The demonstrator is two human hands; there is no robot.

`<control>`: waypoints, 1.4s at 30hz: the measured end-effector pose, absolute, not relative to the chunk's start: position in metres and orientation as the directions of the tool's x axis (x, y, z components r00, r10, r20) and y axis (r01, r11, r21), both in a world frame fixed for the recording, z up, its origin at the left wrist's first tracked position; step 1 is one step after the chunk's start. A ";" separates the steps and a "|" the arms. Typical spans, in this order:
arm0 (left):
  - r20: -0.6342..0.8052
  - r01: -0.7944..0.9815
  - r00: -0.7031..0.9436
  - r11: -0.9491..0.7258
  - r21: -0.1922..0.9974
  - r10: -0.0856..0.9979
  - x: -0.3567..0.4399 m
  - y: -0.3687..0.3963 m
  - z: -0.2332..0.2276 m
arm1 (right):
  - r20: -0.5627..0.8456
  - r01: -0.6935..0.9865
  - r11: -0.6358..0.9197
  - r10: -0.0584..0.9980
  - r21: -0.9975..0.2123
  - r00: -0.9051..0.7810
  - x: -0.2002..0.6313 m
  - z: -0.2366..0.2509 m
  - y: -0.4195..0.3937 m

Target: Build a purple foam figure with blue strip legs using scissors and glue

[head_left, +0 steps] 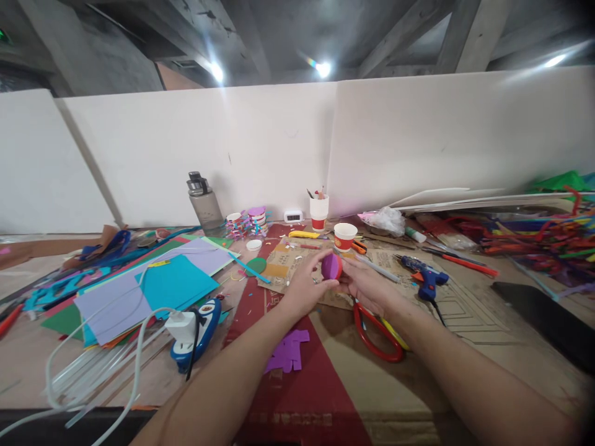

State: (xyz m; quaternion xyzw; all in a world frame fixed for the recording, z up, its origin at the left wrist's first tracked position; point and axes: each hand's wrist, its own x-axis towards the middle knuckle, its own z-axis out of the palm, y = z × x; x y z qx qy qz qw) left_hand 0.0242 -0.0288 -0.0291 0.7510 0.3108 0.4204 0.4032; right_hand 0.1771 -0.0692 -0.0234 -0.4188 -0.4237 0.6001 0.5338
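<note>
Purple-and-red round paper cup (331, 266) sits pinched between both hands. Left hand (304, 288) grips at nine o'clock, right hand (367, 285) at three. Red-handled scissors (377, 337) lie at five o'clock.

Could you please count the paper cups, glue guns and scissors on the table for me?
Paper cups: 3, one held between the left hand and right hand, one behind, one with tools.
Glue guns: 2.
Scissors: 1.
Total: 6

Bright ceiling lamps (322, 68) flare (edges warped), soft shadows below.
</note>
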 end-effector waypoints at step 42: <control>0.042 -0.714 0.052 0.007 0.700 0.998 0.021 -0.012 -0.016 | 0.019 0.428 0.200 0.920 -0.882 -0.391 0.156 -0.002 -0.101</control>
